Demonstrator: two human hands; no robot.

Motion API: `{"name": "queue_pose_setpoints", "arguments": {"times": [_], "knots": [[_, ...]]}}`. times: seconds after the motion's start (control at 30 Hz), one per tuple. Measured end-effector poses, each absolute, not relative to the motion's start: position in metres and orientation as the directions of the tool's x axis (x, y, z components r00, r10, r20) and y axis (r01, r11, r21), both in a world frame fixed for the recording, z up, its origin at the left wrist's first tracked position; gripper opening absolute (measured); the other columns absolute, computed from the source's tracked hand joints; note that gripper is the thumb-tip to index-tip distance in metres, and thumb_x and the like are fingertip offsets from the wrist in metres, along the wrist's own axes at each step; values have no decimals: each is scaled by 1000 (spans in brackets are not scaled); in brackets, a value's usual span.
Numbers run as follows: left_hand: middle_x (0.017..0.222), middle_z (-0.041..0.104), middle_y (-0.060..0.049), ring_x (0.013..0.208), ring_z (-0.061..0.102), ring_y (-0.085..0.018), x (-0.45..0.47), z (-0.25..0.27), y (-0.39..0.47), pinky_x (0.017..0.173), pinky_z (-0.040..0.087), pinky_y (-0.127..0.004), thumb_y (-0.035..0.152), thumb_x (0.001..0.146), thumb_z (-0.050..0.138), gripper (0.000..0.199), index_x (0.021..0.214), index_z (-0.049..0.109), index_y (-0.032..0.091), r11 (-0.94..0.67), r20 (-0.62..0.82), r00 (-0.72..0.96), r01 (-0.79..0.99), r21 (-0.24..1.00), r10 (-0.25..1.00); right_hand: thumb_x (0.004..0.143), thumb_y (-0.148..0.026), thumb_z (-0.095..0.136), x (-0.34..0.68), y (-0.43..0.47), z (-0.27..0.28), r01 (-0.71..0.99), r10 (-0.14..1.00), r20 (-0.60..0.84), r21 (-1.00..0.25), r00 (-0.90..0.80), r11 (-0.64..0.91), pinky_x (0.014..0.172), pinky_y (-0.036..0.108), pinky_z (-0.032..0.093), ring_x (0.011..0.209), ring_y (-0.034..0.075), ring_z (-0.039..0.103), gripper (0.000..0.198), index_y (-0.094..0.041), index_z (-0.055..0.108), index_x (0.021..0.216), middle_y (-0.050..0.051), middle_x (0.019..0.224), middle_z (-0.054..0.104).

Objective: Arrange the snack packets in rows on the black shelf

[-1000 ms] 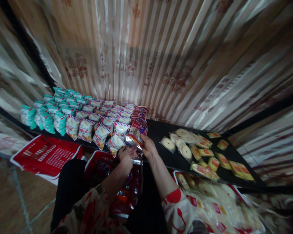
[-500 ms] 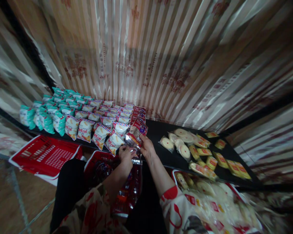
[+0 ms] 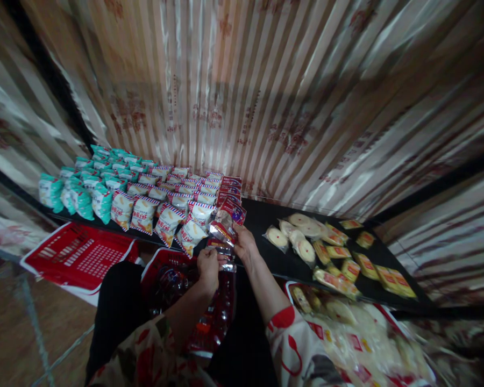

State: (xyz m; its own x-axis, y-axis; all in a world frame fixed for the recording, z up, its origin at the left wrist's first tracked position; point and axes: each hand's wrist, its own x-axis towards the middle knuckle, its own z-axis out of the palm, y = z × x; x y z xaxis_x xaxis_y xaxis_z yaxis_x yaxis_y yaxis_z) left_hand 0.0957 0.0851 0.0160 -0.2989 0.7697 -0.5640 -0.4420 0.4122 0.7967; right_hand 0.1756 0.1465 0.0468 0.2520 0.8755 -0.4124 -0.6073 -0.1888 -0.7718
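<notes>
My right hand (image 3: 244, 243) grips the right edge of a red-and-silver snack packet (image 3: 225, 220), which leans at the front of a row of red packets (image 3: 230, 185) on the black shelf (image 3: 252, 215). Just below it, my left hand (image 3: 208, 267) is closed, its fingertips at the edge of a shiny silver-and-red packet (image 3: 227, 258). Exactly how the fingers pinch that packet is hard to see. To the left of the held packet stand white snack bags (image 3: 190, 235) with striped tops. Under my forearms, a red basket (image 3: 148, 273) holds dark red shiny packets (image 3: 214, 317).
Teal snack bags (image 3: 102, 203) fill the shelf's left end. Wrapped pale round discs (image 3: 304, 250) and yellow packets (image 3: 350, 269) lie on its right part. An upturned-looking red basket (image 3: 105, 258) sits low left; wrapped goods (image 3: 358, 336) fill another container low right. A striped curtain (image 3: 226, 97) hangs behind.
My left hand has shifted slightly down, away from the upper packet. My right hand stays on that packet, which shows a little more upright. The view has moved slightly.
</notes>
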Motion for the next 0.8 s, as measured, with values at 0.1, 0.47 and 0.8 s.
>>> {"name": "queue_pose_setpoints", "arguments": {"times": [0.1, 0.47, 0.8], "knots": [[47, 56, 3, 38, 56, -11, 93, 15, 79, 35, 36, -16, 18, 76, 58, 13, 68, 48, 17, 422, -572, -296, -441, 792, 765, 67, -18, 67, 177, 144, 45, -570, 893, -395, -793, 216, -213, 50, 27, 51, 47, 14, 57, 13, -19, 54, 67, -3, 52, 62], [54, 60, 1, 43, 58, -10, 81, 14, 69, 37, 38, -16, 33, 73, 66, 23, 73, 51, 15, 414, -561, -206, -486, 770, 802, 65, -39, 63, 221, 179, 66, 72, 931, -1, -997, 366, -29, 64, 30, 48, 66, 17, 60, 33, -20, 60, 92, -1, 68, 66], [57, 60, 1, 45, 57, -10, 75, 15, 62, 38, 38, -16, 30, 76, 57, 17, 82, 54, 14, 443, -531, -120, -417, 794, 839, 65, -24, 63, 194, 175, 51, 396, 912, 169, -918, 374, 8, 85, 39, 43, 81, 23, 61, 59, -22, 52, 123, 5, 86, 67]]}}
